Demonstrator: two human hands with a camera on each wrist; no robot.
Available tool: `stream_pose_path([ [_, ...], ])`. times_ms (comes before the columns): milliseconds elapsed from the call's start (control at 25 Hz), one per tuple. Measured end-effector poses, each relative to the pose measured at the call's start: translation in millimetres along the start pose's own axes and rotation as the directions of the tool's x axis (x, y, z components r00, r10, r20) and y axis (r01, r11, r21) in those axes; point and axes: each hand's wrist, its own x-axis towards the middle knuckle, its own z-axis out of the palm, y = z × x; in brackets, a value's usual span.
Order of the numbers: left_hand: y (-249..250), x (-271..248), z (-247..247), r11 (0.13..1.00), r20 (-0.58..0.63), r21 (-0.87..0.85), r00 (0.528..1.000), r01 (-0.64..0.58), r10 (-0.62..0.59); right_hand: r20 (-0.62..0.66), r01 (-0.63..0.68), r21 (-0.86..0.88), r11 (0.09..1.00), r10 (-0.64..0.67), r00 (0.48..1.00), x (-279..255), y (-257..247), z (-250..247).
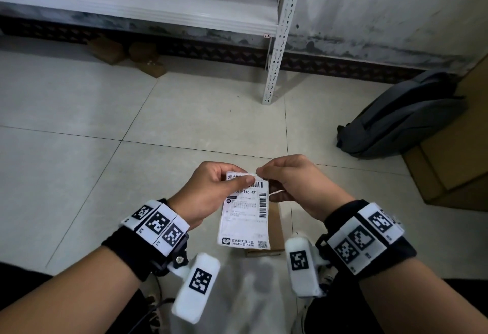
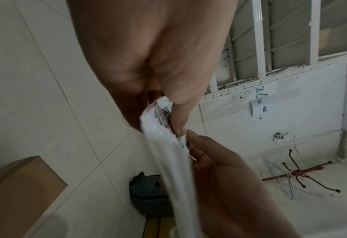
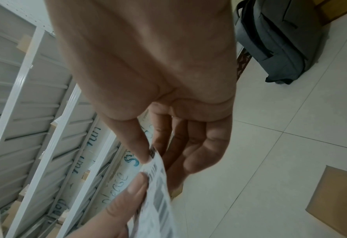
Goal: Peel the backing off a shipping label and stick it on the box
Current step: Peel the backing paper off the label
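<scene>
A white shipping label with barcodes hangs upright in front of me. My left hand pinches its top edge, thumb lying across the printed face. My right hand pinches the top right corner, where a thin curl of paper lifts off the sheet. In the left wrist view the label runs down from my thumb, and in the right wrist view the label sits between both thumbs. A small brown cardboard box lies on the floor right behind the label, also seen as the box and the box.
A grey backpack leans against large cartons at the right. A white metal shelf rack stands ahead by the wall, with brown parcels beneath it. Pale floor tiles stretch out ahead. A metal coat stand lies on the floor.
</scene>
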Motion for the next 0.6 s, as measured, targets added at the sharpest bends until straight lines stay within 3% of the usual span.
stream_pose_path([
  [240, 5, -4, -1, 0.997, 0.06, 0.082, 0.998, -0.014, 0.009, 0.134, -0.156, 0.094, 0.983, 0.143, 0.981, 2, -1, -12],
  [600, 5, 2, -6, 0.988, 0.1, 0.152, 0.995, 0.003, -0.018, 0.188, -0.187, 0.116, 0.975, 0.164, 0.968, 3, 1, -15],
])
